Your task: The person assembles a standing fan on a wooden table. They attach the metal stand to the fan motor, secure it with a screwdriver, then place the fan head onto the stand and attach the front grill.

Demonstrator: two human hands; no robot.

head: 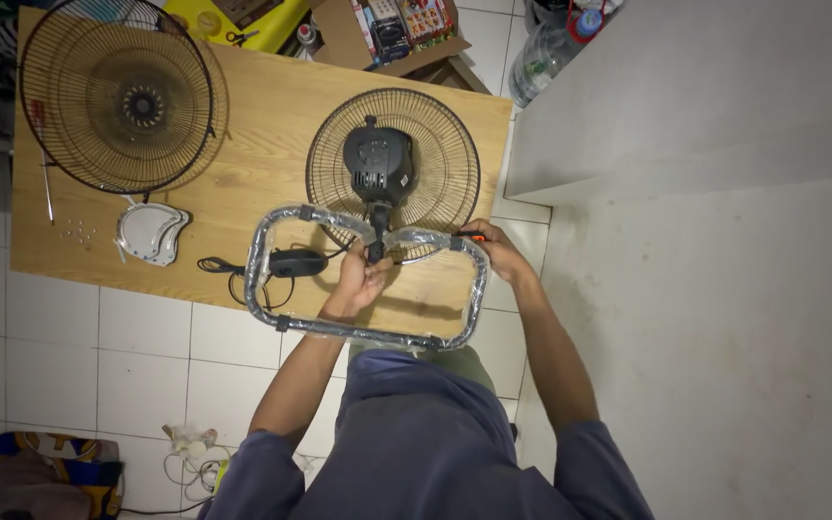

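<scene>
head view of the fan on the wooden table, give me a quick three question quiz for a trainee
1. True or false: the left hand grips the black neck under the black fan motor housing.
2. Which lies at the table's far left corner? A) detached round black wire fan grille B) a kettle C) a laptop
3. What covers the grey tubular metal stand frame?

Key
1. True
2. A
3. Clear plastic wrap; the right hand is at the frame's right corner, holding something small and orange-tipped that is too small to identify.
</scene>
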